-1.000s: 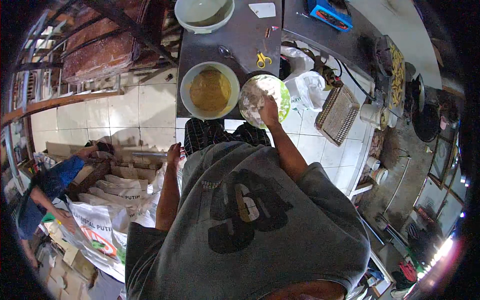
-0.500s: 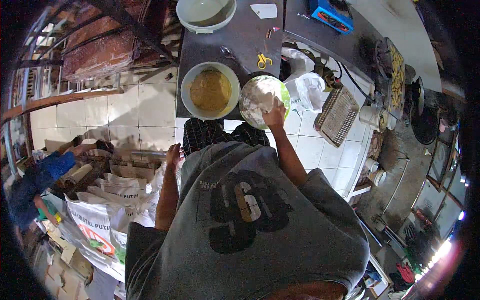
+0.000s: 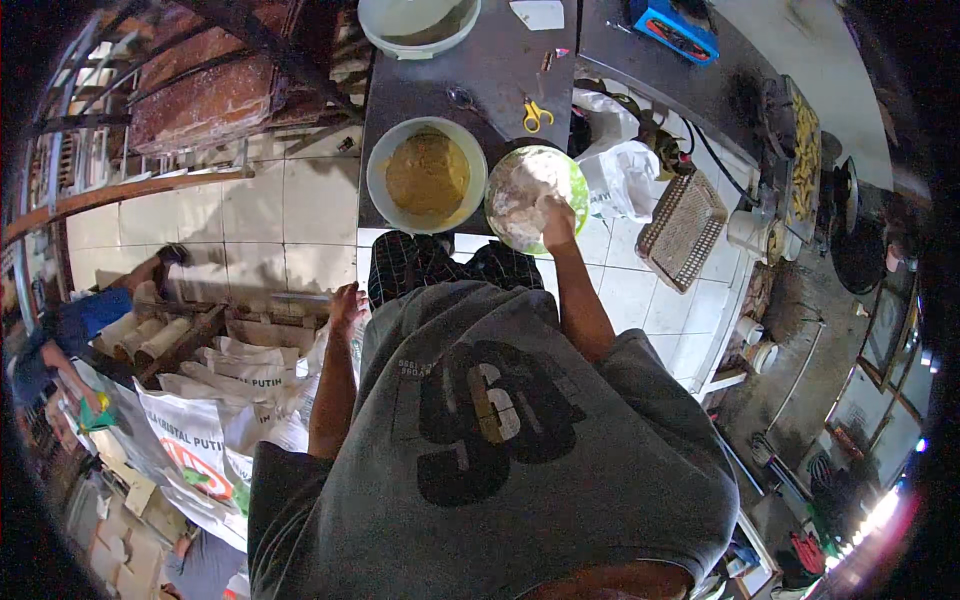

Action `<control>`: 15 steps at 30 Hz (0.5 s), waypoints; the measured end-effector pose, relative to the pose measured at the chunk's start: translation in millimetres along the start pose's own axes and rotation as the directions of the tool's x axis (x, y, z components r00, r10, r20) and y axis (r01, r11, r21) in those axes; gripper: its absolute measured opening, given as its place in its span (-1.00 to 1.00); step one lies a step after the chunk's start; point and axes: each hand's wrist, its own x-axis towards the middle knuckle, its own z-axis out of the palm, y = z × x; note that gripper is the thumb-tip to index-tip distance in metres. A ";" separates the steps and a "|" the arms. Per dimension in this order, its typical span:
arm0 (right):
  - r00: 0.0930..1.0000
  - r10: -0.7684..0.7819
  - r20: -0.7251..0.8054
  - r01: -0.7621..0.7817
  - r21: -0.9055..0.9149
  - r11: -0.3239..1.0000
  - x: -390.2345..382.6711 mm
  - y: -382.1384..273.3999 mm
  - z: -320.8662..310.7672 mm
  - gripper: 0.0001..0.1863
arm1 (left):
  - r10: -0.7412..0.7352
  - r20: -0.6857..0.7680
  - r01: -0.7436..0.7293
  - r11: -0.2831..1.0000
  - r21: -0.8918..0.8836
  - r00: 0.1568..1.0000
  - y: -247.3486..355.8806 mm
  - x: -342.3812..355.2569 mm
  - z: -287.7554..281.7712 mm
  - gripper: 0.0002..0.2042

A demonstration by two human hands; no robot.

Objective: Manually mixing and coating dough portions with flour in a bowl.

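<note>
Hardly anything has shifted vs the earlier frames: your right hand point(image 3: 556, 212) sits in the same spot, down in the green bowl point(image 3: 537, 197) of pale dough, and your left hand point(image 3: 346, 301) hangs by your hip as before; only the co-worker in blue point(image 3: 62, 338) at 9 o'clock has moved along the sacks. Right fingers are curled together, pressing into the dough; whether they pinch a piece, can't tell. Left fingers loosely bent, holding nothing, just beside the white printed sacks point(image 3: 215, 420). Green bowl sits at the near edge of the dark table point(image 3: 500, 70), rim overhanging twd you. At its 9 o'clock, nearly touching, is the white bowl of yellow batter point(image 3: 427, 175), also close to the near edge, so no side room there. At 12 o'clock, yellow-handled scissors point(image 3: 535, 116); at 3 o'clock a white plastic bag point(image 3: 620, 175), then a wire rack point(image 3: 683, 229). Open room: tiled floor point(image 3: 250, 220) at 9–10 o'clock of the table and the bare tabletop btwn the bowls and the far white basin point(image 3: 418, 22).
</note>
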 end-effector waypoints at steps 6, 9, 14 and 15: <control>0.985 -0.044 0.168 0.084 -0.240 0.967 -15.9 -99.3 -7.2 -0.36 | 0.007 -0.005 -0.007 1.000 0.018 1.000 -14.6 -2.7 -6.5 -0.65; 0.945 -0.101 0.312 0.154 -0.151 0.976 -10.0 -117.6 1.8 -0.34 | 0.028 0.062 -0.021 0.993 -0.118 0.998 -46.6 33.0 -26.3 -0.65; 0.896 0.200 0.397 -0.389 0.482 0.785 1.0 -151.6 42.1 -0.39 | 0.033 -0.055 -0.043 0.981 -0.191 0.998 -31.4 8.7 -2.0 -0.68; 0.899 -0.040 0.436 -0.098 0.291 0.952 -0.3 -192.5 54.6 -0.42 | 0.010 -0.091 -0.023 0.990 -0.139 0.996 -29.7 5.3 4.5 -0.70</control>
